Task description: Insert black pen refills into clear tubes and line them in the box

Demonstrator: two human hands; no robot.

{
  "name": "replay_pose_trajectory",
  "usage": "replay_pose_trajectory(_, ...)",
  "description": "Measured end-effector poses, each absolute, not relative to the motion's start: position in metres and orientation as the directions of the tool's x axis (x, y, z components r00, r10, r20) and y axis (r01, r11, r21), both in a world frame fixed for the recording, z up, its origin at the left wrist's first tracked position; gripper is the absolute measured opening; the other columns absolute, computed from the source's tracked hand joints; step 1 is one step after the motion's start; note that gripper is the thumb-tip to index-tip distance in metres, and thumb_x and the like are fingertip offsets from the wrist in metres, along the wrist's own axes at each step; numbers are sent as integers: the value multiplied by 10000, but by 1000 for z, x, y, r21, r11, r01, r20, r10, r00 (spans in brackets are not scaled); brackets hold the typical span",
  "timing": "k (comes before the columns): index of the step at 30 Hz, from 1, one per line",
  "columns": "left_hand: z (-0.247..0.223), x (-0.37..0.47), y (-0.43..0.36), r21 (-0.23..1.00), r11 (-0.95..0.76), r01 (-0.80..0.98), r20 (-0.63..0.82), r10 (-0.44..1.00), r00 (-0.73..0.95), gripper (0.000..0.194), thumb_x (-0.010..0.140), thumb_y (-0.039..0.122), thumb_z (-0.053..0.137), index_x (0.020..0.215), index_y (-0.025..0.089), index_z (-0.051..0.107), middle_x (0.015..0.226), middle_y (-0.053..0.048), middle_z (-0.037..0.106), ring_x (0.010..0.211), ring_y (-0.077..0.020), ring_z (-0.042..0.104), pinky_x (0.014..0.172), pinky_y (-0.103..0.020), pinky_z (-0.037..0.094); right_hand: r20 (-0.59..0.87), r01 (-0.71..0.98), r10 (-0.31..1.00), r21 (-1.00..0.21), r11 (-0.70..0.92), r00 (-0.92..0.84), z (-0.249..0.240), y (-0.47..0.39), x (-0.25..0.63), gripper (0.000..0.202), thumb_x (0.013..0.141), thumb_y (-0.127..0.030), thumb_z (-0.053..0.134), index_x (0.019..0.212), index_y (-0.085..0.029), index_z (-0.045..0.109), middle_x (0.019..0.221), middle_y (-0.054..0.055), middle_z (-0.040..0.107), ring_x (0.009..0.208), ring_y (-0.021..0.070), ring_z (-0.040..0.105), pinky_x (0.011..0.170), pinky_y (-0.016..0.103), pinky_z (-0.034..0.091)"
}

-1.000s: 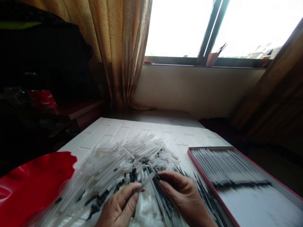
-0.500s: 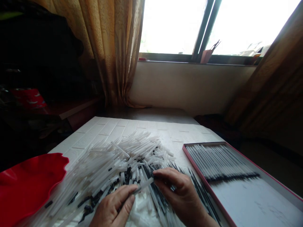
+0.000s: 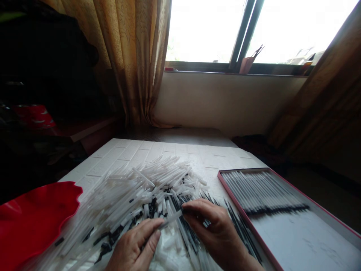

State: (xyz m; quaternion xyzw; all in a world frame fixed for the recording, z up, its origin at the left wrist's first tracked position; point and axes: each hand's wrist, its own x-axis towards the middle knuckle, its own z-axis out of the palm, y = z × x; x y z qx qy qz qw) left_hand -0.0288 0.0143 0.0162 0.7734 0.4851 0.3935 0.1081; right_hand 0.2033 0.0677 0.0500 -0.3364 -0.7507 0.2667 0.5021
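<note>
My left hand [image 3: 135, 244] pinches a short translucent plastic tube [image 3: 172, 219] between thumb and fingers. The tube slants up to the right. At its far end my right hand [image 3: 217, 231] is closed on a small black end piece, mostly hidden by the fingers. Below and around both hands lies a heap of loose translucent tubes [image 3: 118, 199]. Small black caps [image 3: 152, 207] are scattered in the heap. Thin dark pointed rods [image 3: 241, 229] lie under and beside my right hand.
To the right lies a shallow pink-edged box [image 3: 234, 201] with a neat row of black-ended clear tubes [image 3: 259, 192]. A red wavy-rimmed bowl [image 3: 36, 218] sits at the left. Beyond the white brick-patterned tabletop [image 3: 214, 152] are a curtain [image 3: 135, 60] and a window.
Both hands keep the same grip on the tube and its black end, with hardly any movement. The view has shifted very slightly.
</note>
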Motion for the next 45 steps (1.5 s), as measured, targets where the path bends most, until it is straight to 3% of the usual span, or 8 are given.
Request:
replay_pose_trajectory(14, 18, -29, 14, 402, -548, 734, 505, 801, 321, 262, 984, 291, 546, 1217, 329, 661, 1029, 26, 811, 920, -143, 785, 794, -115, 569, 586, 349, 694, -602, 718, -418, 54, 69, 210, 197, 911, -119, 602, 989, -203, 762, 863, 66, 767, 727, 176, 736, 668, 234, 578)
replay_pose_trajectory(22, 20, -28, 14, 372, -547, 750, 504, 797, 331, 266, 981, 264, 538, 1215, 320, 651, 1012, 22, 808, 915, -156, 783, 781, -138, 578, 482, 383, 710, -612, 692, -513, 53, 70, 216, 145, 943, -180, 605, 959, -209, 746, 837, 49, 754, 721, 176, 721, 676, 241, 548)
replay_pose_trajectory(33, 19, -31, 11, 285, -554, 782, 478, 789, 385, 297, 993, 259, 503, 1266, 300, 612, 968, -2, 782, 831, -163, 775, 745, -187, 588, 313, 516, 724, -535, 669, -614, 53, 71, 218, 244, 1005, -250, 470, 893, -196, 680, 796, 52, 689, 695, 184, 662, 638, 259, 460)
replay_pose_trajectory(37, 23, -28, 10, 290, -576, 764, 502, 771, 392, 296, 1006, 255, 472, 1265, 299, 610, 920, -7, 763, 767, -155, 762, 695, -181, 575, 325, 549, 721, -482, 683, -611, 53, 70, 216, 345, 1023, -275, 393, 749, -206, 591, 704, 26, 630, 613, 156, 605, 593, 251, 396)
replay_pose_trajectory(40, 27, -25, 10, 302, -595, 745, 518, 758, 396, 284, 1019, 263, 454, 1262, 302, 595, 889, -4, 752, 746, -154, 758, 673, -174, 561, 371, 549, 721, -473, 689, -586, 50, 68, 212, 396, 1021, -283, 355, 637, -228, 435, 603, -14, 538, 527, 128, 517, 544, 255, 331)
replay_pose_trajectory(45, 29, -23, 10, 327, -618, 715, 510, 752, 417, 290, 1031, 254, 447, 1298, 299, 550, 869, 1, 730, 727, -141, 747, 673, -165, 550, 382, 501, 762, -585, 638, -523, 40, 67, 207, 459, 1035, -333, 321, 592, -237, 253, 499, -64, 339, 437, 102, 364, 500, 259, 271)
